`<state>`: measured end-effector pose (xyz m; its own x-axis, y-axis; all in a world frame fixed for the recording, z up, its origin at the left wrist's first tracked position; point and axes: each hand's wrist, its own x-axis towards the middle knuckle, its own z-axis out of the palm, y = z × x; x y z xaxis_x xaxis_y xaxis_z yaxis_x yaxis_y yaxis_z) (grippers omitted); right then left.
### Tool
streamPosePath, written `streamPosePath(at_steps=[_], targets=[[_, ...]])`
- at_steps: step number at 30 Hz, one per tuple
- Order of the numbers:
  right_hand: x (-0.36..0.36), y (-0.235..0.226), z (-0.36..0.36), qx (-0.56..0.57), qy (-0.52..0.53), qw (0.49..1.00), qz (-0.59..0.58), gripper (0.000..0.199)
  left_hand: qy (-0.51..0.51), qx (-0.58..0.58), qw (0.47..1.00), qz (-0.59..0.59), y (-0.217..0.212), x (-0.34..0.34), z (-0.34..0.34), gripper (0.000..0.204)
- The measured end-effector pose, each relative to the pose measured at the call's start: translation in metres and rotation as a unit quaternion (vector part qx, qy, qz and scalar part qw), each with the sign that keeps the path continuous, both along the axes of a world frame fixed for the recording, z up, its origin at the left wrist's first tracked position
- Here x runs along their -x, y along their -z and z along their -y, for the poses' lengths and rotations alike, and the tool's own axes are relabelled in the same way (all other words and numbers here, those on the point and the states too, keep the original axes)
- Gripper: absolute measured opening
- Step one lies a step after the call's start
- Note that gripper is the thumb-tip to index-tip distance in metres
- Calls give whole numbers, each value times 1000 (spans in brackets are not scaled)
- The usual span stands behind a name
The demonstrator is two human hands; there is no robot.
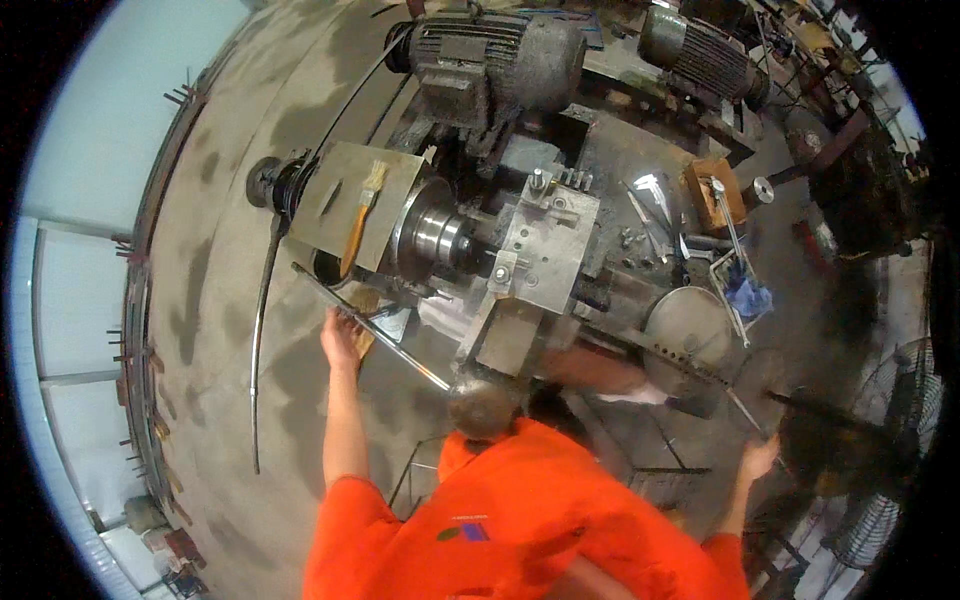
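Observation:
My left hand (340, 335) reaches forward and closes on a long metal rod (385, 342). The rod slants from beside the lathe chuck (440, 235) down to a round knob (482, 406) near my chest. My right hand (758, 458) is stretched out to the right, its fingers around the end of a thin metal rod (742, 408) next to a dark bar (830, 412). Between my arms lies the lathe's grey tool-post block (545, 240). My orange sleeves and chest fill the lower middle of the view.
A brush with an orange handle (360, 215) lies on a metal plate (330, 195) left of the chuck. Two electric motors (490, 60) (700, 45) sit at the back. A wooden box (715, 190), blue cloth (752, 297), round disc (685, 325) and fans (900, 400) are on the right.

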<state>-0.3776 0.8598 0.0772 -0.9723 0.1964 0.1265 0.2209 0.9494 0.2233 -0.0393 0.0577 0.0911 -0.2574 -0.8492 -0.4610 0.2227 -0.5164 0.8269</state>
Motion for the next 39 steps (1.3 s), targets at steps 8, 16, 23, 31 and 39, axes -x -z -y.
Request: streamPosePath(at_steps=[8,16,23,31,39], targets=[[-167,10,98,280,-26,951,131,41,450,398,427,676,77,-28,25,45],[-220,14,130,268,-160,942,122,20,462,607,299,573,178,-54,59,36],[-228,-5,139,251,-229,934,113,16,376,352,601,612,186,-32,9,39],[-187,-50,161,300,-48,945,125,25,587,431,405,553,123,-32,40,28],[-172,-76,204,313,-49,933,169,29,369,508,563,537,191,-46,21,24]])
